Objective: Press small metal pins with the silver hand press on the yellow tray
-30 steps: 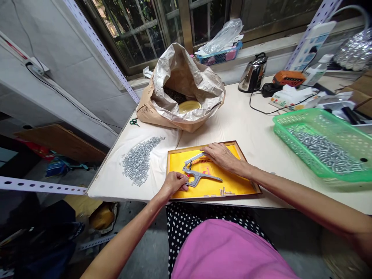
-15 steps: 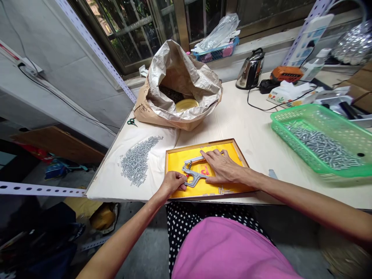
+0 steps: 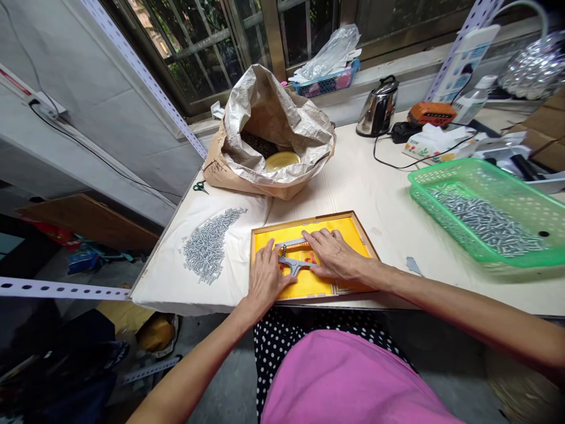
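- Left hand (image 3: 266,278) has shifted up onto the clamp (image 3: 293,266) since the earlier frame — fingers straight, palm down, not curled around it.
- Right hand (image 3: 334,256) lies spread open across the clamp's other end, fingers apart; no firm hold shows.
- Clamp sits flat on the yellow tray (image 3: 309,218), partly hidden between both hands.
- Pins (image 3: 205,244) lie heaped on a white cloth (image 3: 163,282), left of the tray.
- Green basket (image 3: 485,168), holding more pins, stands to the right; a paper sack (image 3: 265,106) and scissors (image 3: 200,187) sit behind the cloth.
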The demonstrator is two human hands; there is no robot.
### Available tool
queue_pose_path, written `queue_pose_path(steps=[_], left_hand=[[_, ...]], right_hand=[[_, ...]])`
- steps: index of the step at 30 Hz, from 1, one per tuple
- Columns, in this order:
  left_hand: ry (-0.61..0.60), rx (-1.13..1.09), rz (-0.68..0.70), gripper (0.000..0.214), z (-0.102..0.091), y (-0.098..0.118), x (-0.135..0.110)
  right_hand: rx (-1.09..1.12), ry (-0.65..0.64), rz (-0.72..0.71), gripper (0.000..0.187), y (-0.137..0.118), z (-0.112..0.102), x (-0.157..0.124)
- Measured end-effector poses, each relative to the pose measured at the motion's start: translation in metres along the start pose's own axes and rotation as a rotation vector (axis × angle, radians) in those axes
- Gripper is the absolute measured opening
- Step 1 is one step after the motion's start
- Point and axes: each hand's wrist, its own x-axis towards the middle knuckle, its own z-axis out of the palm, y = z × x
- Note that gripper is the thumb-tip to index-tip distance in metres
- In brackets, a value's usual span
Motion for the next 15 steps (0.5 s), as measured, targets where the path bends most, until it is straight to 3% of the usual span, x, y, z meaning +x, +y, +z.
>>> queue_pose_path(steps=[2, 4, 8, 12, 15], left_hand=[[0.059, 0.101, 0.089, 0.085, -0.001, 0.005, 0.006], [0.046, 0.146, 0.141, 0.090, 0.000, 0.009, 0.013], [-0.121, 0.095, 0.152, 0.079, 0.007, 0.012, 0.026], [-0.167, 0.085, 0.087, 0.065, 0.014, 0.011, 0.032], [-0.181, 0.092, 0.072, 0.049, 0.015, 0.009, 0.035]], right_hand=[[-0.013, 0.020, -0.050, 0.073, -0.003, -0.004, 0.006], [-0.003, 0.045, -0.098, 0.070, -0.007, -0.006, 0.012], [0.024, 0.081, -0.119, 0.066, -0.012, -0.004, 0.019], [-0.073, 0.047, -0.057, 0.063, -0.014, -0.002, 0.020], [-0.166, -0.013, -0.049, 0.038, -0.016, -0.002, 0.025]])
